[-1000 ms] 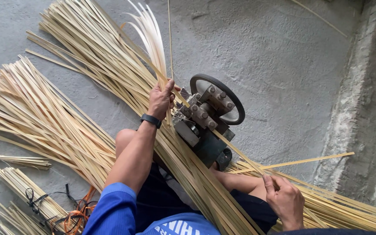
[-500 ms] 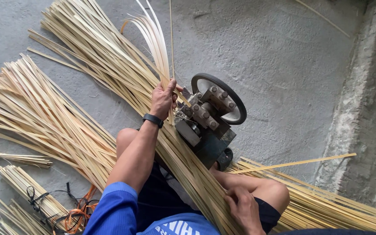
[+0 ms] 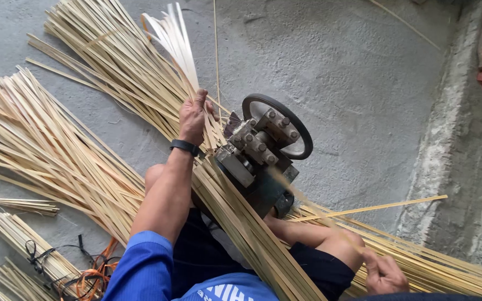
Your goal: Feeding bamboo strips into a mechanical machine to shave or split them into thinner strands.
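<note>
Bare grey concrete floor (image 3: 364, 72), with a rough raised curb (image 3: 447, 145) at right. Left hand (image 3: 193, 114) pinches bamboo strips (image 3: 171, 39) beside the machine (image 3: 263, 150); right hand (image 3: 383, 273), lower right, grips one strip.

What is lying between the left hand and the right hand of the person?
In the head view, the small metal machine with a wheel and a long bundle of bamboo strips lie between the left hand and the right hand.

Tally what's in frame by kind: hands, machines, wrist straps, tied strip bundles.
Bare hands: 2, left hand on the fan of split strips, right hand gripping one pale bamboo strip
Grey metal splitting machine with a black wheel: 1
Black wristband: 1
Tied bundles of pale bamboo strips: 1 clearly visible
Total: 5
</note>
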